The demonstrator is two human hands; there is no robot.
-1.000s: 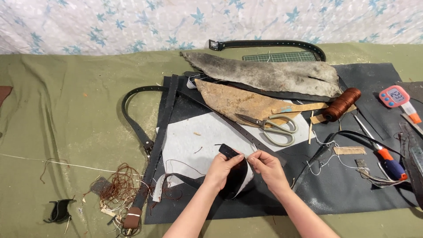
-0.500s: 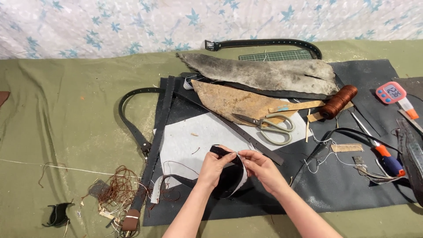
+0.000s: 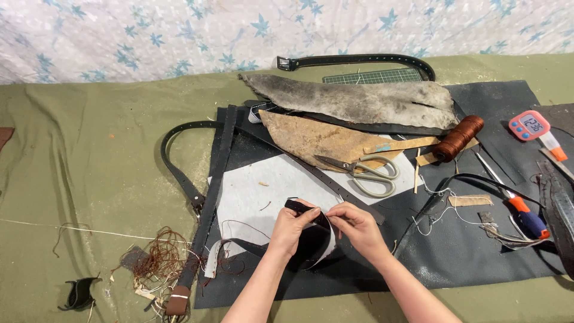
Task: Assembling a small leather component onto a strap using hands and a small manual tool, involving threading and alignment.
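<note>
Both hands meet on a curved black leather piece (image 3: 311, 239) at bottom centre of the dark mat (image 3: 478, 263). Left hand (image 3: 291, 227) pinches its top edge; right hand (image 3: 353, 226) pinches just right, possibly on thread, hard to tell. Piece's long axis runs left-right between them, both hands equally near. Scissors (image 3: 368, 173) beyond, tangled brown thread (image 3: 158, 260) left, nothing blocking.

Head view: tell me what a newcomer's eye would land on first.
Low in the middle, the left hand and right hand pinch a curved black leather piece over a white sheet. Behind them lie scissors on a tan hide, with a grey hide further back. At right, a brown thread spool stands out.
</note>
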